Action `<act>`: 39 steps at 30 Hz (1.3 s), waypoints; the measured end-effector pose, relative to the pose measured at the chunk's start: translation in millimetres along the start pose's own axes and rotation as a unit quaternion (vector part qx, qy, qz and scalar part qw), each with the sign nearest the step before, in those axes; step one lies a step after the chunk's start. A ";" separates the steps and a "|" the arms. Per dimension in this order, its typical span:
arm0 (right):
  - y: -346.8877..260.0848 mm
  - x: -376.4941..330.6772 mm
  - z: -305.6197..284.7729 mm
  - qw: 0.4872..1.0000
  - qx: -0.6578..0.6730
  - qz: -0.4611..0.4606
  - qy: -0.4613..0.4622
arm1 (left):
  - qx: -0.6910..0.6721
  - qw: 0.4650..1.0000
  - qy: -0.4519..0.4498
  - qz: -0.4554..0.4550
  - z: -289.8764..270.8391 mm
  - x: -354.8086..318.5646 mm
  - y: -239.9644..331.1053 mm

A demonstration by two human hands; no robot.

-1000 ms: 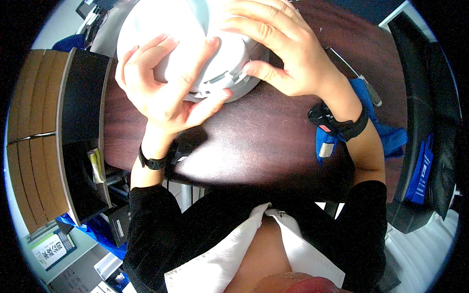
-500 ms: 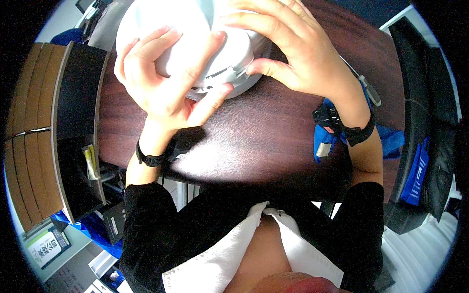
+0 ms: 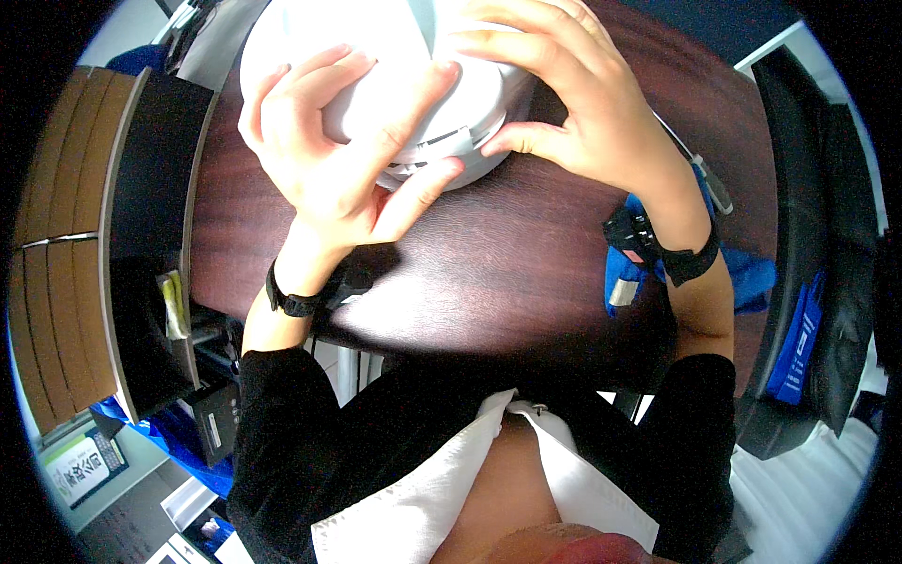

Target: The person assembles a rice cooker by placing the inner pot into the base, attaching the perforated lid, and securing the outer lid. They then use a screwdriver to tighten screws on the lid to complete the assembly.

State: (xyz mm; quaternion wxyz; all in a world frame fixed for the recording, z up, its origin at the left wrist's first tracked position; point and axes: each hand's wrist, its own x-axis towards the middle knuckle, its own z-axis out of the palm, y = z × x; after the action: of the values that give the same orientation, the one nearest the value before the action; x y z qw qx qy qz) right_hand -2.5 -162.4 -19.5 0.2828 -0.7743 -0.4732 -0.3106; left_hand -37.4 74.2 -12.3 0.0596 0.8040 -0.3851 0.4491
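Observation:
A rounded white plastic appliance (image 3: 399, 38), whose exact kind I cannot make out, stands on the dark wooden table at the top of the view. Its top is cut off by the frame edge. My left hand (image 3: 324, 164) rests over its near left side, fingers spread and bent onto the surface, thumb by the slotted rim. My right hand (image 3: 587, 113) curves around its right side, with the fingers over the top and the thumb at the lower edge. Narrow dark slots and a small tab (image 3: 460, 141) show between my two thumbs.
A screwdriver-like tool (image 3: 720, 193) with a grey handle lies beyond my right wrist. Blue cloth (image 3: 747, 273) lies under my right forearm. A cabinet (image 3: 155, 160) stands left of the wooden table (image 3: 489, 254); a black padded chair (image 3: 780, 414) is at the right.
The white appliance and my left hand have shifted slightly to the right in the view. My right hand stays around the side, its thumb a little lower. The surroundings also shift a little.

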 end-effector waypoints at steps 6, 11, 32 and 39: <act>0.1 -1.1 1.5 1.000 -0.015 -0.001 0.001 | -0.008 0.999 0.029 -0.038 4.8 -1.5 2.3; -9.5 5.8 -7.2 0.999 -0.012 0.026 -0.021 | 0.005 0.999 0.032 -0.027 4.1 -2.3 1.4; -5.1 5.0 -12.4 0.999 -0.023 -0.021 -0.028 | -0.145 0.985 -0.091 -0.023 -22.1 -3.8 -22.4; -4.1 3.9 -12.8 0.998 -0.027 -0.026 -0.043 | -0.150 0.984 -0.093 -0.024 -19.3 -5.5 -23.8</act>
State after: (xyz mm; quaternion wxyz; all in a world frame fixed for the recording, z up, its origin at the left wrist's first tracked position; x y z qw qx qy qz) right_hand -7.5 -168.0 -7.7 0.2329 -0.7819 -0.4961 -0.2970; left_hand -36.1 102.4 0.8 0.1540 0.8332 -0.4324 0.3084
